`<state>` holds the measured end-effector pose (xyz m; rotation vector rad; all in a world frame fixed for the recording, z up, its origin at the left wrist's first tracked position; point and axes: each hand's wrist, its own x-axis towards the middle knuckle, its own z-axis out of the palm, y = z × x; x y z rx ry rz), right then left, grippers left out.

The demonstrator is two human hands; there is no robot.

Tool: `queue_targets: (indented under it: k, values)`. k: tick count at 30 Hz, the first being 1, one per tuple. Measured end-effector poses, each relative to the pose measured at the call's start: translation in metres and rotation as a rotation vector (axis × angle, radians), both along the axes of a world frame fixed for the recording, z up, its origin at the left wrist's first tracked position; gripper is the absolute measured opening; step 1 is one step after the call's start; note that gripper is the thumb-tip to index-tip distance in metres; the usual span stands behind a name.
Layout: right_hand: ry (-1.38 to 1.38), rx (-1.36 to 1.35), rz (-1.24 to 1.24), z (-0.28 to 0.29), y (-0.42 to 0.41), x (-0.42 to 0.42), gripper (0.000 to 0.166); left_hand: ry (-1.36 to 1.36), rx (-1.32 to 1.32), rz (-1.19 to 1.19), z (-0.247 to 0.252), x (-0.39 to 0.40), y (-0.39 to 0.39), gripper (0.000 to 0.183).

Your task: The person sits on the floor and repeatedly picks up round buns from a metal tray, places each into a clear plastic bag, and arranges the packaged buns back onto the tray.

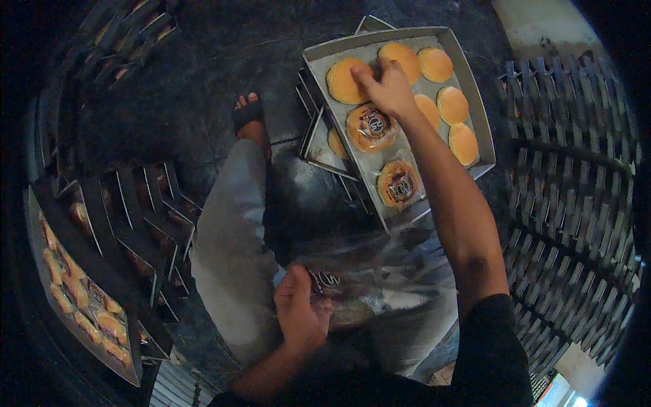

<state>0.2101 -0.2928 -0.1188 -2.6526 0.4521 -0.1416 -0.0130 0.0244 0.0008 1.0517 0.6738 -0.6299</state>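
Observation:
Several round buns lie in a metal tray (315, 66) on top of stacked trays. My right hand (389, 91) reaches over it, thumb on a bun (346, 81) at the far left and fingers by another bun (402, 58); whether it grips either is unclear. Below it are two buns in printed clear wrappers, one wrapped bun (371, 128) and a nearer wrapped bun (399, 184). My left hand (303, 308) is over my lap, fingers curled at the edge of printed clear plastic bags (330, 280); its hold on them cannot be told.
To the left stands a stack of dark trays, the top tray (84, 346) bearing several buns, some apparently wrapped. Tall stacks of metal trays (554, 203) rise on the right. A turned lower tray (325, 147) juts out under the bun tray. My foot (249, 114) rests on the dark floor.

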Motion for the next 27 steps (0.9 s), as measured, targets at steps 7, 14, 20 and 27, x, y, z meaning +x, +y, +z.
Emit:
queue_targets:
  k: [7, 14, 20, 27]
  values:
    - [-0.388, 0.286, 0.007, 0.013, 0.038, -0.022, 0.083, 0.147, -0.007, 0.156, 0.01, 0.008, -0.008, 0.026]
    - [-0.06, 1.316, -0.46, 0.139, 0.099, -0.246, 0.061, -0.181, 0.113, 0.063, 0.017, 0.019, 0.002, 0.025]
    - [-0.318, 1.281, -0.306, 0.202, 0.115, -0.391, 0.049, -0.602, 0.24, -0.285, 0.037, -0.017, -0.011, 0.026]
    - [-0.433, 1.866, -0.646, 0.216, 0.143, -0.466, 0.044, -0.959, 0.283, -0.815, 0.075, -0.055, -0.004, 0.021]
